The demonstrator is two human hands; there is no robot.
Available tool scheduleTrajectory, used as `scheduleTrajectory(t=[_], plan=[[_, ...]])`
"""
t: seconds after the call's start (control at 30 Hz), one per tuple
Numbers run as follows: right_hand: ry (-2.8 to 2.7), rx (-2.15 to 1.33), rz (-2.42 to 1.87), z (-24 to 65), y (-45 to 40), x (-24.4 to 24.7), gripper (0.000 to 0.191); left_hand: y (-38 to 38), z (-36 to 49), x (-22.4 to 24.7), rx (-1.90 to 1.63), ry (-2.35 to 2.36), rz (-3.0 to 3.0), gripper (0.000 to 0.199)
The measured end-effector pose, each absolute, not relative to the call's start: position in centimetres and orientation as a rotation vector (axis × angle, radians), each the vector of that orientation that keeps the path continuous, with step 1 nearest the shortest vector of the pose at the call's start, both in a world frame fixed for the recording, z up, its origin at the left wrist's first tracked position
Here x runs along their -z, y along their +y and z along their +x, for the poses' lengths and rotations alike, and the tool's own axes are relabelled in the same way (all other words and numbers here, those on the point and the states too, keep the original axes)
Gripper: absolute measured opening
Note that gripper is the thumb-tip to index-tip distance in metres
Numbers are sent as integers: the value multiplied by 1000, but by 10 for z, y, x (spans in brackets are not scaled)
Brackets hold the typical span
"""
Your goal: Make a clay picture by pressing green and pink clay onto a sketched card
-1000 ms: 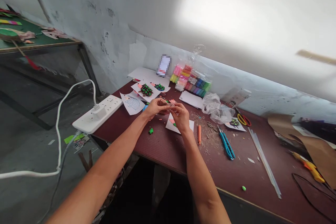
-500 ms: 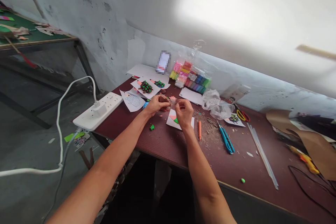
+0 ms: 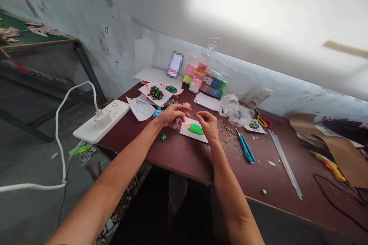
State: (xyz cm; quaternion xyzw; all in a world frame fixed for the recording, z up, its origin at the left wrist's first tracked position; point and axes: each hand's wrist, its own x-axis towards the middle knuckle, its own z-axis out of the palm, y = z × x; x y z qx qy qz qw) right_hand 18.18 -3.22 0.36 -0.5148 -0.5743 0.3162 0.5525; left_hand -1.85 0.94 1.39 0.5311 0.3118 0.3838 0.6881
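Over the table, my right hand [image 3: 208,123] has thumb and forefinger pinched together; a tiny dark bit shows at the tips, too small to name. My left hand [image 3: 172,115] hovers just left of it, with fingers stretched and apart. Below them lies a white card [image 3: 186,133] bearing a hedgehog shape [image 3: 196,129] with a bright green clay body and pink face. A lump of green clay [image 3: 163,137] sits near my left wrist. Short brown twig pieces [image 3: 230,130] are scattered to the right of my right hand.
Finished hedgehog cards [image 3: 156,92] and a hedgehog drawing [image 3: 140,108] lie at left, near a white power strip [image 3: 112,116]. Packs of coloured clay [image 3: 205,80] stand by the wall. Blue cutters [image 3: 245,147], scissors [image 3: 263,121], glue sticks [image 3: 286,164] and a glue gun [image 3: 330,166] lie right.
My hands have drawn slightly apart, and my left fingers have opened out. More of the green hedgehog shape shows between them. My right forearm now covers the orange stick. The view has shifted slightly.
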Motion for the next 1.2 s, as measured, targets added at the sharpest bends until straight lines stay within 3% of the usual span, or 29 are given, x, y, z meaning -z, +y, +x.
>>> scheduleTrajectory(t=[0.1, 0.2, 0.6, 1.2], plan=[[-1372, -753, -1211, 179, -31, -2, 35, 10, -12, -20, -788, 733, 1329, 34], [-1389, -750, -1188, 175, -31, -1, 37, 11, -10, -23, -707, 709, 1420, 45], [-1497, -822, -1159, 170, -40, 0, 26, 6, -20, -12, -678, 771, 1256, 46], [-1619, -683, -1187, 170, -48, -4, 24, 2, -24, -22, -694, 763, 1326, 45]])
